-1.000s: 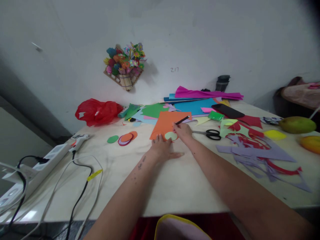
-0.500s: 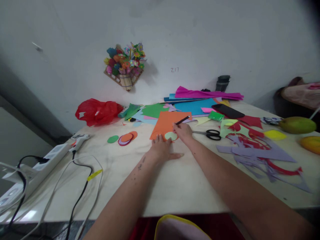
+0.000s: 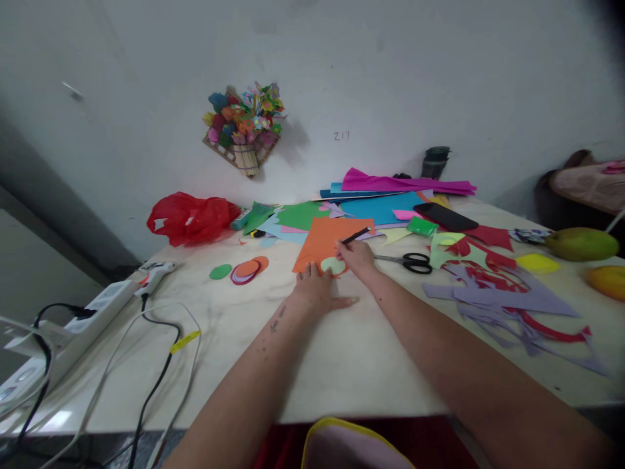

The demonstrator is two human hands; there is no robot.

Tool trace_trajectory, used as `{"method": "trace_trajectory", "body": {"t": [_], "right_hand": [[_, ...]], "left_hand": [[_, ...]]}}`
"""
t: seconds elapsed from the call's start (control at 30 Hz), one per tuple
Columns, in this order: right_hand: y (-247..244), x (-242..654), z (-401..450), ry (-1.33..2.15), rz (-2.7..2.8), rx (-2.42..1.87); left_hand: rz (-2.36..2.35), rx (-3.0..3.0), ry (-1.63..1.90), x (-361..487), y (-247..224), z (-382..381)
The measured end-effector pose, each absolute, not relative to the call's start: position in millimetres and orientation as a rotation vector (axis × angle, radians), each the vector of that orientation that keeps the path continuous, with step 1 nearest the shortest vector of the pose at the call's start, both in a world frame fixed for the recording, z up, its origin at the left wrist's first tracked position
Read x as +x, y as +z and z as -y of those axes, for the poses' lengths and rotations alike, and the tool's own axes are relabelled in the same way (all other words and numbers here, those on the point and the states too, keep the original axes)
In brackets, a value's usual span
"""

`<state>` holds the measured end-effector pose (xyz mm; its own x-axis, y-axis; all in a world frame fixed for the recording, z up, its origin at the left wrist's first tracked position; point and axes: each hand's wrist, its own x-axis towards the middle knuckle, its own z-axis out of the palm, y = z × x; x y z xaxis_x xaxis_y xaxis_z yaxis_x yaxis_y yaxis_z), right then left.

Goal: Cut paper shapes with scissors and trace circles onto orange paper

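Note:
An orange sheet (image 3: 325, 238) lies on the table in front of me, with a pale green circle (image 3: 333, 265) on its near right part. My left hand (image 3: 315, 286) rests flat with fingers spread; its fingertips press the sheet's near edge beside the circle. Pinched in my right hand (image 3: 359, 259) is a black pencil (image 3: 356, 235), tilted over the sheet. The pencil's lower end is hidden by my fingers. Just right of that hand lie scissors (image 3: 415, 262) with black handles. To the left sit a green circle (image 3: 221, 271) and a small stack of orange, purple and red circles (image 3: 248, 268).
Purple and red scraps (image 3: 512, 299) cover the table's right side, near a black phone (image 3: 446, 216) and a green mango (image 3: 581, 243). Coloured sheets (image 3: 378, 208) are piled at the back. A red plastic bag (image 3: 193, 218) and a power strip (image 3: 73, 339) with cables lie left.
Almost nothing differs. The pale green circle and my right hand appear shifted very slightly left; my left hand stays in place.

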<state>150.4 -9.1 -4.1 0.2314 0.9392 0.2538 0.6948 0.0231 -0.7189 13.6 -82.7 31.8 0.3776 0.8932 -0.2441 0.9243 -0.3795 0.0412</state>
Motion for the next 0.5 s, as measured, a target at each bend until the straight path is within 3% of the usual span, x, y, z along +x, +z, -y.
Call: {"method": "trace_trajectory", "body": {"t": [0.5], "right_hand": [[-9.3,152.1,5.4,0.406,1.514,-1.69]], "left_hand": [[-1.609,2.472,-0.248,10.4,29.9,81.2]]}}
